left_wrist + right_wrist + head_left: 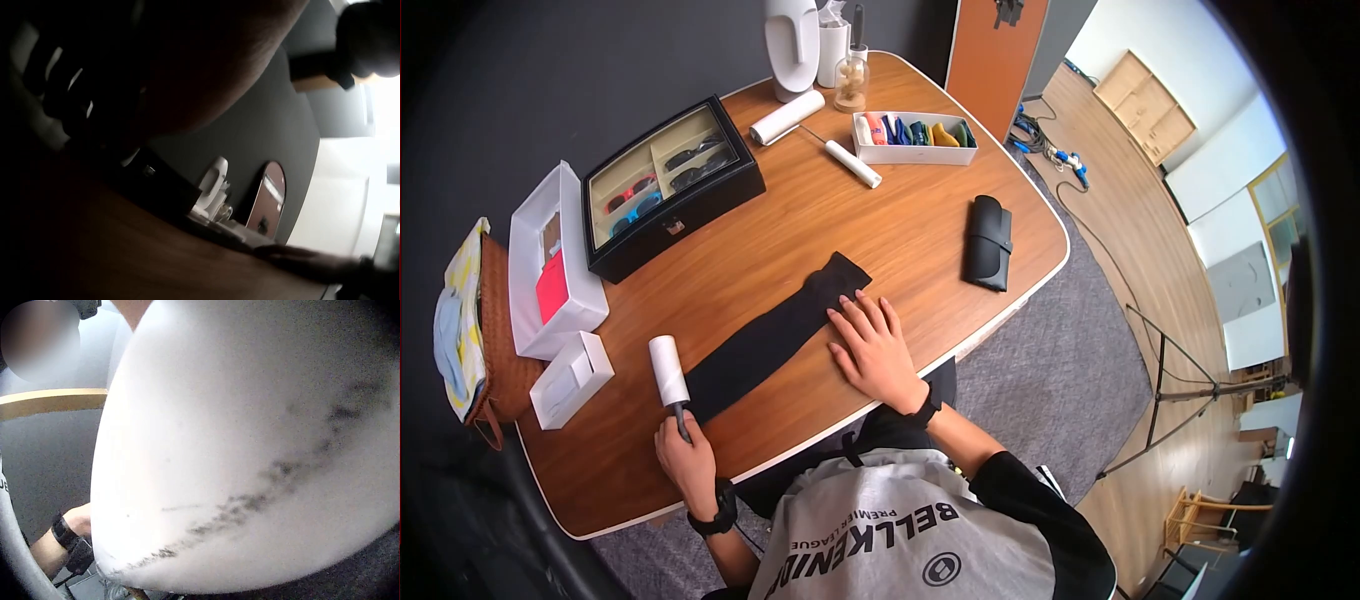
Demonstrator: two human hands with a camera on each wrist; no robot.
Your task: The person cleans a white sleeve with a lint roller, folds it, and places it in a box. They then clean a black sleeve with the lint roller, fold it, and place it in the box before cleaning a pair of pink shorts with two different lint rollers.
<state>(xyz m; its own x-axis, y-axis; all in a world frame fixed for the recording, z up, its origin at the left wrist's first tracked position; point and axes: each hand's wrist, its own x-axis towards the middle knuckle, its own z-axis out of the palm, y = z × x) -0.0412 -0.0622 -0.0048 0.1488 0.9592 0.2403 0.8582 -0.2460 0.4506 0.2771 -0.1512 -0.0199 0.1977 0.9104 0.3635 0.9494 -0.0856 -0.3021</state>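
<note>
My left hand (688,462) grips the dark handle of a lint roller (668,370), its white roll pointing up the table. Beside the roll, a long black sock (765,345) lies flat and slanted across the wood, one end close to the roller. Near the sock's far end, my right hand (873,350) lies palm down with spread fingers, the fingertips at its edge. Dark shadow fills much of the left wrist view, where the roller is hidden. A pale, blurred surface covers most of the right wrist view.
A black glasses box (675,190), white tray (550,270) and small white box (572,380) stand on the left. Toward the back are a larger roller (788,118) and a box of rolled cloths (915,140). A black pouch (988,243) lies on the right.
</note>
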